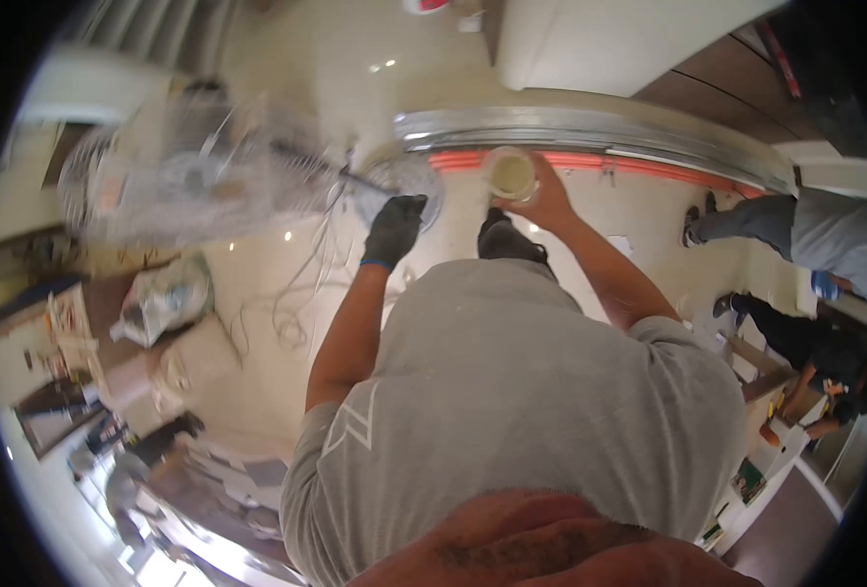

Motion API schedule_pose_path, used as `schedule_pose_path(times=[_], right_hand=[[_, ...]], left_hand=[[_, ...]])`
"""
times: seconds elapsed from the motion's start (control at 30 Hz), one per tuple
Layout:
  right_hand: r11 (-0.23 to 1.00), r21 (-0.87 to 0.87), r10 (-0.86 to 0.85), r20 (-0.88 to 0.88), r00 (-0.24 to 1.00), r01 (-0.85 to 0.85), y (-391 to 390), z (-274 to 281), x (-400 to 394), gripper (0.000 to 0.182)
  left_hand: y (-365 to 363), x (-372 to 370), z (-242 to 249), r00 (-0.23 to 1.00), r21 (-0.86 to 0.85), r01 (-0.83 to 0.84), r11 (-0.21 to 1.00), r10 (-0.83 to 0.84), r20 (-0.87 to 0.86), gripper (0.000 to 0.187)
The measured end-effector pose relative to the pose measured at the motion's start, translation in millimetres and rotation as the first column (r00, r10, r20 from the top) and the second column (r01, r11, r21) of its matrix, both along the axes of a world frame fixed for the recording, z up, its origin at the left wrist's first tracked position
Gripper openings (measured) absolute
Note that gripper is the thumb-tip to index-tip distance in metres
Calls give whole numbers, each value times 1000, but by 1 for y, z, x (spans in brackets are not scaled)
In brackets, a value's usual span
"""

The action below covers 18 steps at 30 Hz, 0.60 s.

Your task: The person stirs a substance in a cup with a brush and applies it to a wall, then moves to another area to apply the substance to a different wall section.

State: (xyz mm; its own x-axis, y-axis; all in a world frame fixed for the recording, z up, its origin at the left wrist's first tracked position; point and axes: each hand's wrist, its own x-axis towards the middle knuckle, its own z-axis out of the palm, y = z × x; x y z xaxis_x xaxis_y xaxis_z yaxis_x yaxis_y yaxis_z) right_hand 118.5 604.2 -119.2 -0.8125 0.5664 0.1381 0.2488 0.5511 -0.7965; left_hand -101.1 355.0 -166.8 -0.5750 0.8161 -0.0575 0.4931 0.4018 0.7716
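Shiny floor (pixel 265 377), cable (pixel 279 315) | left hand (pixel 394 231) by bucket (pixel 425 180) | right hand (pixel 547 200) holds cup (pixel 511 176)

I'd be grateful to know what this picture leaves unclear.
All in the head view:
- Gloved left hand: its fingers blend into the dark bar, so the grip is unclear.
- Right hand: some fingers are hidden behind the cup.
- Pale contents of the cup: too blurred to identify.
- Wire cage: smeared by blur.
- Grey-shirted person at right: head cut off by the dark edge.
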Motion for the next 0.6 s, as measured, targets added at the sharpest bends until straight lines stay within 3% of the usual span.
schedule_pose_path(times=[0.03,0.1,0.13,0.17,0.2,0.23,0.3,0.4,0.5,0.6], right_hand=[[999,31,21,-79,997,-19,26,-13,-5,95],[999,11,-45,35,998,45,62,-4,-10,98],[997,68,-31,-41,999,34,80,-5,-13,97],[998,52,-26,-50,998,29,97,1,-16,101],[999,31,-16,-52,999,17,114,7,-19,101],[999,47,-5,-58,998,8,130,15,-21,101],[999,33,-29,-64,998,31,161,23,-23,101],[994,-32,-109,-61,992,107,194,25,-26,95],[986,-42,-167,-68,984,164,220,24,-22,92],[976,-56,-214,-45,976,211,234,34,-25,91]], left_hand=[[37,-16,-6,970,-68,-53,996,68,235,31],[105,-47,-6,978,34,1,999,-8,207,23],[139,-50,29,930,58,-10,998,-12,366,22],[168,-61,28,875,101,-75,992,17,484,23],[194,-73,28,893,173,-85,981,-2,449,27],[218,-87,26,748,225,-182,957,-13,664,31],[268,-100,52,779,263,-247,933,29,626,29],[320,-134,75,687,312,-375,873,35,725,34],[363,-159,99,554,243,-567,787,147,819,34],[378,-202,87,498,486,-539,688,-205,843,32]])
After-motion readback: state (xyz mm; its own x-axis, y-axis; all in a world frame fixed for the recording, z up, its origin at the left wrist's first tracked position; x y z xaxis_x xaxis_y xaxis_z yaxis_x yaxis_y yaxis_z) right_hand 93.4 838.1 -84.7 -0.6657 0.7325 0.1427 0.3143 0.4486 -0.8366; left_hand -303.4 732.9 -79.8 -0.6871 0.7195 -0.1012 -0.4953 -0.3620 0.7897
